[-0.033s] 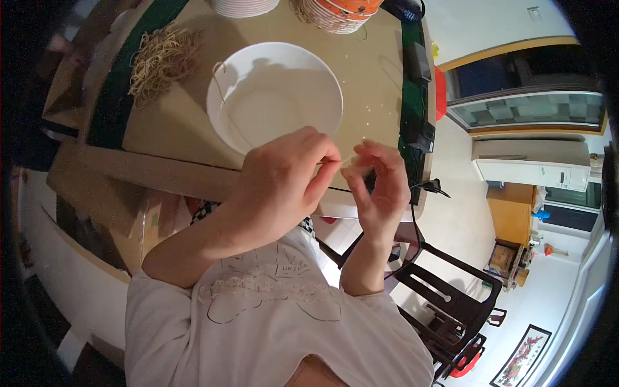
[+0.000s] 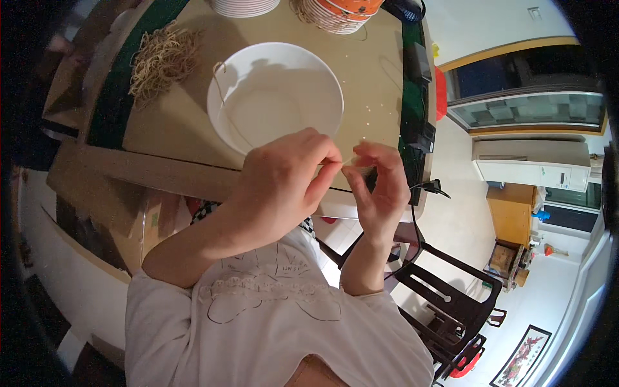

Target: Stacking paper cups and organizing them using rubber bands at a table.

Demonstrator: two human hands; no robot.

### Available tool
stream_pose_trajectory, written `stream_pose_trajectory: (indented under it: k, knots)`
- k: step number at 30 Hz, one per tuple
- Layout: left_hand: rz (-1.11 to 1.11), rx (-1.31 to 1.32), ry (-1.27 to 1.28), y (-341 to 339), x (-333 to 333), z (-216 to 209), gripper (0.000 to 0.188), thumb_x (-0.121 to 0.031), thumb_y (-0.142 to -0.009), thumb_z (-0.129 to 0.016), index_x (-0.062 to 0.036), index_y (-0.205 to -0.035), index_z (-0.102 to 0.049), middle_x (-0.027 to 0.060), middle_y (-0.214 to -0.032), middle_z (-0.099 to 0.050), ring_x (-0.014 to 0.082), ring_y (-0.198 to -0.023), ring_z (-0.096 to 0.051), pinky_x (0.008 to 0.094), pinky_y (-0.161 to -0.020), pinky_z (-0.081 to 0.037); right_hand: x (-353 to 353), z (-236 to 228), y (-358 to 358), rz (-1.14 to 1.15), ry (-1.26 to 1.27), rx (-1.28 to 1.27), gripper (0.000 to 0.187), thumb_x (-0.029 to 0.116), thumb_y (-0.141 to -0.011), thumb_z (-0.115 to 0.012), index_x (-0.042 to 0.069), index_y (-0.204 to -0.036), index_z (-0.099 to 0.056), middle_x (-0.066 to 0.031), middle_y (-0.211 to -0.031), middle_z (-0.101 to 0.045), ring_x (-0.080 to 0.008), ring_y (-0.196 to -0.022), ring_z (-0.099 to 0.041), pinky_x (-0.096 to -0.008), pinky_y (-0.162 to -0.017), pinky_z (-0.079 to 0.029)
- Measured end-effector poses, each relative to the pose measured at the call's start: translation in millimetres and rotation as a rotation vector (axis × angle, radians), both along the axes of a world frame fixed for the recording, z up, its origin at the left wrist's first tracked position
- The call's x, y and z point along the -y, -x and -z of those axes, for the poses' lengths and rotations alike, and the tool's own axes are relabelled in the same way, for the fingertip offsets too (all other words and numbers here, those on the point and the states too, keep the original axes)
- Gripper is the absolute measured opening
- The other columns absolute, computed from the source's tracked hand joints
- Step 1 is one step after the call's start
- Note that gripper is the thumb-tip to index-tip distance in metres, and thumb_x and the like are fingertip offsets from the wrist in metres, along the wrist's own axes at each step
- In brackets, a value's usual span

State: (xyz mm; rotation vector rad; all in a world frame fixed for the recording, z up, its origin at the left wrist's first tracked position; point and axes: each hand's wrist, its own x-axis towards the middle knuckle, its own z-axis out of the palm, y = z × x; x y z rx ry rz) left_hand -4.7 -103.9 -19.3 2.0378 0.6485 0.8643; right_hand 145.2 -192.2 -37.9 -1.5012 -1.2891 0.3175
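Observation:
My left hand (image 2: 284,171) is closed in a pinch, with thumb and forefinger at the tip of a thin pale strand (image 2: 349,160) in the small gap between my hands. Facing it, my right hand (image 2: 382,184) has its fingers curled in toward the thumb; whatever it grips is too small to make out. Both hands are just over the near edge of a white bowl (image 2: 329,79). A tan strand (image 2: 220,91) loops over the bowl's left rim and runs down inside. Left of the bowl lies a tangled pile of thin tan strands (image 2: 164,61).
White stacked bowls (image 2: 245,6) and an orange patterned stack of containers (image 2: 345,13) stand at the table's far side. Black devices and a cable (image 2: 420,137) line its right edge. Pale specks dot the tabletop right of the bowl. A dark chair (image 2: 445,284) stands at right.
The thumb and forefinger of my right hand have come very slightly closer together. My left hand and the bowl have stayed in place.

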Motion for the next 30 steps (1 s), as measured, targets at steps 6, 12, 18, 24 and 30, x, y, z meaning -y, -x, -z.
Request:
stream_pose_trajectory:
  k: [6,12,18,24,30]
  knots:
    - [0.022,0.056,0.027,-1,-1,6,0.012,-0.003,-0.077,-0.065,-0.0064,-0.082,-0.054,0.007,-0.073,-0.055,0.0267,-0.064,-0.059,0.0367,-0.055,-0.045,8,8,-7,0.018,0.014,-0.071,0.012,-0.006,-0.078,-0.066,0.0,-0.087,-0.06,-0.0071,-0.086,-0.061,-0.0146,-0.079,-0.057,-0.025,-0.069,-0.045]
    - [-0.074,0.147,-0.019,-6,-3,6,0.014,-0.003,-0.075,-0.066,-0.0075,-0.081,-0.054,0.0053,-0.072,-0.054,0.0242,-0.064,-0.059,0.0349,-0.054,-0.046,15,11,10,0.16,-0.021,-0.42,0.005,0.002,-0.09,-0.058,-0.001,-0.09,-0.062,-0.0069,-0.09,-0.062,-0.0089,-0.074,-0.054,-0.0211,-0.067,-0.044]
    - [0.005,0.107,-0.134,-7,1,11,0.011,0.003,-0.079,-0.064,-0.0035,-0.086,-0.058,0.008,-0.078,-0.058,0.0181,-0.065,-0.058,0.0287,-0.051,-0.044,-2,12,26,0.006,-0.086,-0.891,0.007,0.001,-0.089,-0.057,0.0,-0.094,-0.061,-0.0051,-0.088,-0.061,-0.0092,-0.072,-0.052,-0.0216,-0.065,-0.043]
    - [0.061,0.208,0.115,-4,-1,11,0.017,0.003,-0.079,-0.065,-0.0043,-0.094,-0.061,0.0047,-0.088,-0.06,0.0108,-0.063,-0.053,0.0227,-0.05,-0.04,-1,10,13,-0.136,-0.109,-1.133,0.004,0.007,-0.092,-0.052,0.003,-0.094,-0.054,-0.0103,-0.09,-0.061,-0.0104,-0.073,-0.054,-0.0232,-0.067,-0.044]
    - [0.031,0.351,0.048,-16,0,10,0.017,0.001,-0.079,-0.067,-0.0044,-0.096,-0.064,0.0037,-0.089,-0.059,0.0098,-0.065,-0.053,0.0205,-0.052,-0.042,0,7,17,-0.148,-0.041,-1.005,0.007,0.009,-0.094,-0.053,0.003,-0.097,-0.054,-0.0052,-0.085,-0.061,-0.0098,-0.07,-0.055,-0.0212,-0.062,-0.045]
